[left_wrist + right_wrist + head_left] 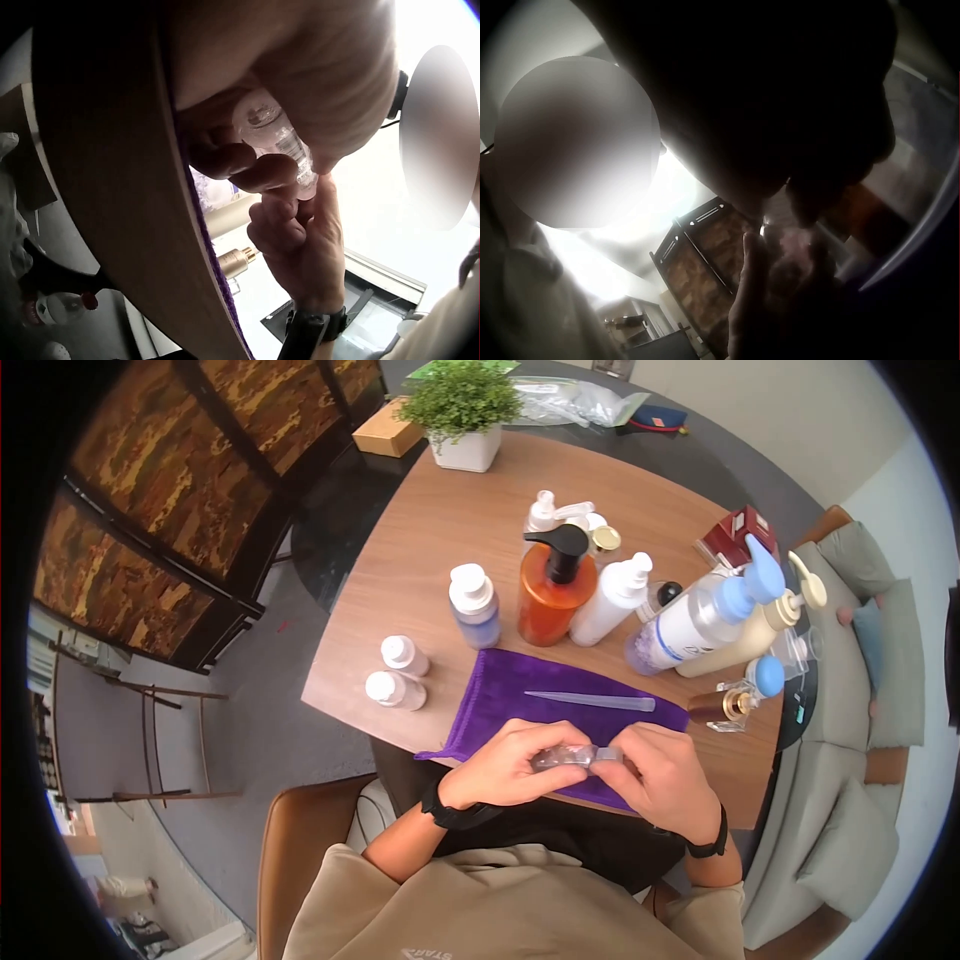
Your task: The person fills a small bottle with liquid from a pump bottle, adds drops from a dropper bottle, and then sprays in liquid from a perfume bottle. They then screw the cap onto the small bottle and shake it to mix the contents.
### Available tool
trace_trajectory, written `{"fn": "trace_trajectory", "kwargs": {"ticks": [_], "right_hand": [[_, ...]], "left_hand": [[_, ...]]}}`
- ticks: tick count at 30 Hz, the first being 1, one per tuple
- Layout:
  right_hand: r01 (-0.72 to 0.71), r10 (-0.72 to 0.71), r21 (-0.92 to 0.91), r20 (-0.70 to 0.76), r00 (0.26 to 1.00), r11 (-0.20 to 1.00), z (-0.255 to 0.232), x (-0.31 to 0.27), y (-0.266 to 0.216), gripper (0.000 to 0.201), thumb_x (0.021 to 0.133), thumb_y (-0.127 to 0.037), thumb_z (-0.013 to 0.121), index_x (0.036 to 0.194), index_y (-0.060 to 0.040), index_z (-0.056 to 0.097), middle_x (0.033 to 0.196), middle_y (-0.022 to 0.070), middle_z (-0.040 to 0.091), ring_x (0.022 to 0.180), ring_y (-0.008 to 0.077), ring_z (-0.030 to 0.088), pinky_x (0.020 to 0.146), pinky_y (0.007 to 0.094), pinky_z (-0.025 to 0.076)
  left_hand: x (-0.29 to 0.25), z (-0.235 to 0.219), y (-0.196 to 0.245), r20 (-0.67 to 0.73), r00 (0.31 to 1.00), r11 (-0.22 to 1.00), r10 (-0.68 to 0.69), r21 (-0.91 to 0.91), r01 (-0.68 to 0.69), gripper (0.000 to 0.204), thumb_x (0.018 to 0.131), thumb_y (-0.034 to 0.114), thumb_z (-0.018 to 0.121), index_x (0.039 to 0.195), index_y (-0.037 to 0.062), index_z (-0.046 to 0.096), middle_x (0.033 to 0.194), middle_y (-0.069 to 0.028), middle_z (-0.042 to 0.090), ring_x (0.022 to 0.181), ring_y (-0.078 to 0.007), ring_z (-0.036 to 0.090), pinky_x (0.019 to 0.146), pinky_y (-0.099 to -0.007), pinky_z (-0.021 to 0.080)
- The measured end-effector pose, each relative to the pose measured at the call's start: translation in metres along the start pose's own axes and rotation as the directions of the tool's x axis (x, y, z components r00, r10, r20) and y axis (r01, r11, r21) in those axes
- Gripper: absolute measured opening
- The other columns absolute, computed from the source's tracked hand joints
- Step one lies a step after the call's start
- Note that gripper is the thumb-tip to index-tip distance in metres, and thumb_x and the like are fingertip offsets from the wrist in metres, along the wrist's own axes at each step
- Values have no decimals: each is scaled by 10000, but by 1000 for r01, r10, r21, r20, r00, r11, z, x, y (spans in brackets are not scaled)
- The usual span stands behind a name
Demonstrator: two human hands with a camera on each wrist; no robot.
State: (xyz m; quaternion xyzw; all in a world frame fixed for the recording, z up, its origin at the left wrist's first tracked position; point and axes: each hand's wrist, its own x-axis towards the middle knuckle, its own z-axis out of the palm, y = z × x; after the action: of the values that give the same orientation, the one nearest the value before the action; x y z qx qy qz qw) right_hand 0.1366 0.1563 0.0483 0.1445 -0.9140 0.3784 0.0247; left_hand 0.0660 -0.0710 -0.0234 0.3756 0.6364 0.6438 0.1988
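In the head view, a small clear bottle (556, 758) lies on its side between both hands, over the near edge of a purple cloth (490, 695). My left hand (515, 762) grips the bottle's body between thumb and fingers. At its other end, my right hand (665, 772) pinches the clear cap (606, 754). The left wrist view shows the bottle's round base (259, 120) within the left fingers. Beyond the hands, a clear tapered plastic tube (595, 701) lies across the cloth. The right wrist view is dark and shows little of the grip.
Two small white-capped bottles (398, 691) stand left of the cloth. Behind it are a blue-and-white bottle (473, 610), an orange pump bottle (548, 600) and a white bottle (608, 603). To the right stand a blue-topped pump bottle (690, 625) and a brown bottle (715, 707).
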Motion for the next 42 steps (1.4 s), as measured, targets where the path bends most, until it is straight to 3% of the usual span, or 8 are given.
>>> {"fn": "trace_trajectory", "kwargs": {"ticks": [7,11,13,19,23,26,28,42], "right_hand": [[199,-196,-38,60,979,979,-16,-1,-1,345,927,-138,818,1189,21,661,1009,134,627,914,324,647,788,435,546],[86,-86,-1,-54,995,996,-18,-4,-10,344,924,-133,820,1185,28,663,1079,149,652,971,327,669,811,424,556],[-33,34,-7,75,997,999,-21,-8,-8,421,909,-173,843,1233,30,667,1152,165,667,1006,344,686,843,436,568],[256,-265,-124,-63,962,959,-14,-5,6,415,914,-221,853,1233,-8,695,1105,148,712,926,341,713,791,433,582],[132,-139,-64,-140,980,989,-13,-9,-7,324,922,-162,823,1186,-14,710,1137,128,718,947,310,717,794,407,587],[16,-7,-128,70,998,992,-15,-16,6,286,917,-113,809,1171,-15,724,1174,109,709,982,282,714,813,397,595],[212,-210,-64,41,977,975,-17,-12,9,239,902,-61,805,1127,-23,734,1176,95,700,967,267,706,779,393,595],[303,-301,-34,50,952,952,-24,-12,12,185,848,7,797,1019,-31,736,1180,60,695,1031,280,650,863,397,566]], "left_hand": [[3,1,2,17,997,997,-76,-29,76,203,1004,167,777,1123,14,717,778,-82,672,632,-185,596,600,-336,466],[3,2,0,-27,996,996,-86,-7,85,209,994,162,771,1125,7,722,786,-75,677,629,-158,609,595,-316,467],[3,1,0,-26,995,995,-97,1,97,216,986,158,765,1129,1,727,804,-69,694,638,-139,628,600,-302,477],[4,5,-1,-23,998,997,-62,38,63,209,999,178,785,1101,12,711,748,-94,657,591,-198,598,577,-335,467],[7,5,4,-23,998,996,-57,63,58,214,996,180,793,1102,13,711,759,-92,672,609,-189,618,589,-336,483],[6,6,4,9,996,993,-85,85,84,213,988,176,796,1101,12,721,794,-84,702,642,-180,652,609,-323,499],[6,7,4,20,995,990,-100,99,98,209,980,172,796,1098,12,731,820,-75,722,664,-169,678,622,-308,509],[7,9,2,22,998,997,-50,62,49,238,1002,205,795,1139,27,717,839,-124,735,692,-256,702,630,-361,527]]}}
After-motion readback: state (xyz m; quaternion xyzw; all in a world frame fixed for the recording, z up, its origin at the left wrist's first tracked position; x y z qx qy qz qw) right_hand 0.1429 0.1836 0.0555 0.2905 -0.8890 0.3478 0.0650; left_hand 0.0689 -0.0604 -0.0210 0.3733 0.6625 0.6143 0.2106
